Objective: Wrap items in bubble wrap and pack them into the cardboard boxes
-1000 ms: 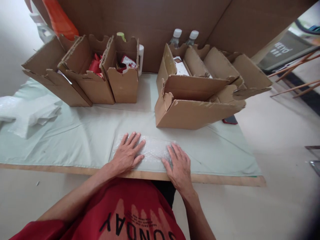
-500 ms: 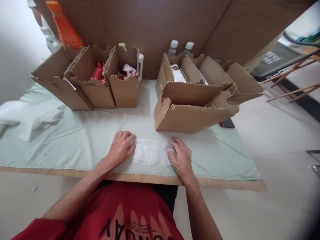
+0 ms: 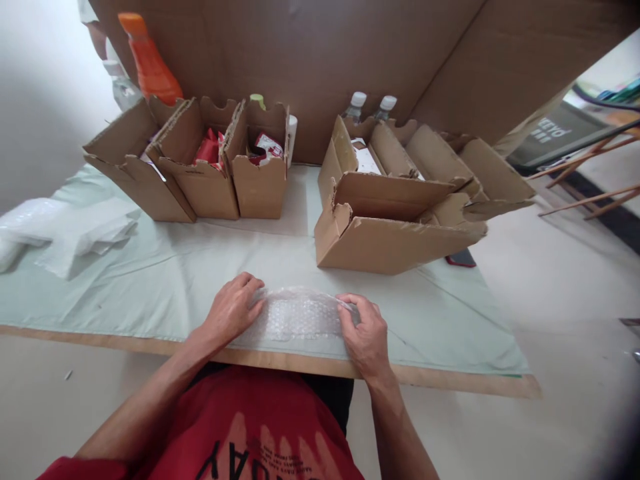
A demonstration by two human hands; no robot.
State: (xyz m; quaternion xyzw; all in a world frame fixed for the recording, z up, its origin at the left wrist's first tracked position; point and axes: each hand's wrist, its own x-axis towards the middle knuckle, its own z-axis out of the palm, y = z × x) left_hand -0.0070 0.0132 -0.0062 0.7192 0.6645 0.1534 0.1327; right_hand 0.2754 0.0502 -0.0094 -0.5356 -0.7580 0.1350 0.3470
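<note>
A clear bubble wrap piece (image 3: 303, 315) lies near the front of the cloth-covered table, its far edge bowed up a little. My left hand (image 3: 233, 307) pinches its left end between thumb and fingers. At the other end, my right hand (image 3: 365, 330) grips the far right corner, thumb below and fingers above. Whether anything lies inside the wrap I cannot tell.
Cardboard bins (image 3: 257, 190) with red packets stand at the back left, more cardboard bins (image 3: 400, 243) at the right. White bubble wrap sheets (image 3: 75, 230) lie at the far left. Behind are an orange bottle (image 3: 153, 67) and white-capped bottles (image 3: 356, 103). A dark phone-like object (image 3: 461, 259) lies right.
My fingers have closed on the wrap's ends, and its far edge has risen off the cloth. The camera view has shifted slightly.
</note>
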